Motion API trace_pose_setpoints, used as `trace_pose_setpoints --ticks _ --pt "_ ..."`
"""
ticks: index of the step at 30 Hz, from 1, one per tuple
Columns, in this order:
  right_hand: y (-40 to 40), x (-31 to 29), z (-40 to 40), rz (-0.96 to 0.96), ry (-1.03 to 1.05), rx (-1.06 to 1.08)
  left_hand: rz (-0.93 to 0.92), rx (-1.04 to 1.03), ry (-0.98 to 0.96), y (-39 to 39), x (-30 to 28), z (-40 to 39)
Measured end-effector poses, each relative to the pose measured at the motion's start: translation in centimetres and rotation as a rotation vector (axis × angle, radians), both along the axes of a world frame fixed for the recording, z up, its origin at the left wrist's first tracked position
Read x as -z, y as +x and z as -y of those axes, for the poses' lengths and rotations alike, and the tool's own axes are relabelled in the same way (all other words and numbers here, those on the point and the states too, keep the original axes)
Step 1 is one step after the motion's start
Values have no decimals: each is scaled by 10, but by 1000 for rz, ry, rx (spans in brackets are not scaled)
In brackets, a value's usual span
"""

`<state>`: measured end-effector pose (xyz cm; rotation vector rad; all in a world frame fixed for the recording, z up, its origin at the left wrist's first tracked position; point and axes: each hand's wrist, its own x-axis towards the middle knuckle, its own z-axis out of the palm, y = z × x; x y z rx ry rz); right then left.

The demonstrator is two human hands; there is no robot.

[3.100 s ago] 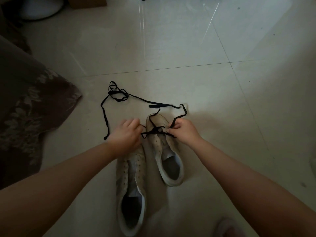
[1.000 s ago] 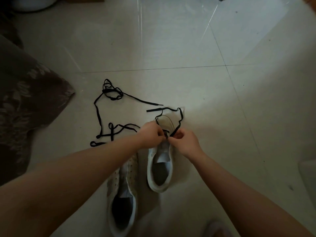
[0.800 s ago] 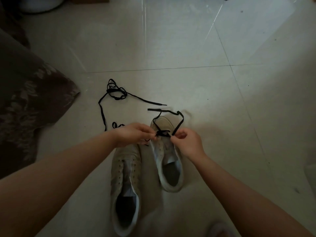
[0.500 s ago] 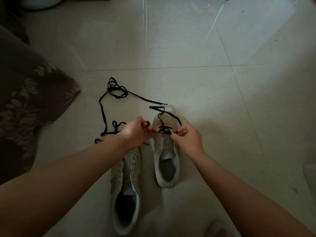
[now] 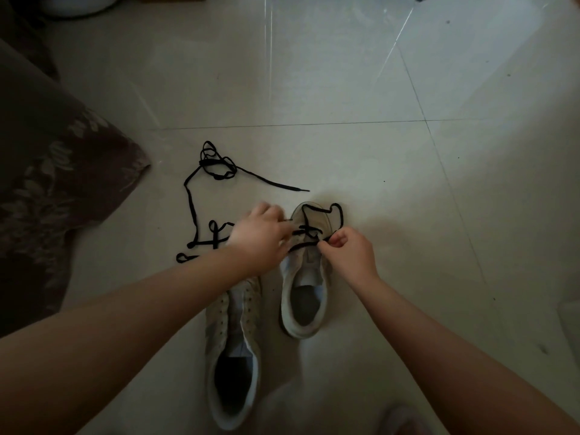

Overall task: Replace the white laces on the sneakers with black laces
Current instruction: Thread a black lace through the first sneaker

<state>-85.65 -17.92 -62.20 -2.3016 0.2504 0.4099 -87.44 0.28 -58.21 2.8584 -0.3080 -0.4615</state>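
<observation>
Nearest, on the tiled floor, the left sneaker lies unlaced, its eyelets bare; just beyond and to its right stands the right sneaker, a black lace crossing its lower eyelets; the right hand pinches that lace at the shoe's right edge, fingers curled tight; the left hand rests over the shoe's left side, fingers bent on the lace there, though the exact grip is hidden; farther left a second black lace sprawls loose; a dark floral cloth borders the left.
</observation>
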Motion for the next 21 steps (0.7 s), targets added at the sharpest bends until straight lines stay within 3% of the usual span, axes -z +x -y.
trace_pose_setpoints --ticks 2,6,8,10,11,13,15,16,18,21 --pt "1 0 1 -15 -9 -27 107 4 -31 4 -2 19" --pt "2 0 3 -43 21 -33 -20 35 155 14 12 49" --pt "2 -1 4 -40 21 -28 -5 29 116 17 15 55" --pt "2 -2 3 -36 8 -25 16 -3 -46 17 10 50" --pt "3 -3 3 -29 0 -23 -32 -22 -174 17 6 41" --pt "3 -4 2 -17 -7 -20 -312 22 -393 14 -2 14" --pt "3 -5 3 -21 2 -18 -600 87 -398 4 -9 -12" --pt "3 -5 3 -21 0 -16 -648 59 -357 -1 -10 -20" --pt "3 -4 3 -19 -14 -14 -566 -38 -267 -8 -6 -25" --pt "4 -5 0 -25 -17 -27 -192 -29 -7 -4 -4 -10"
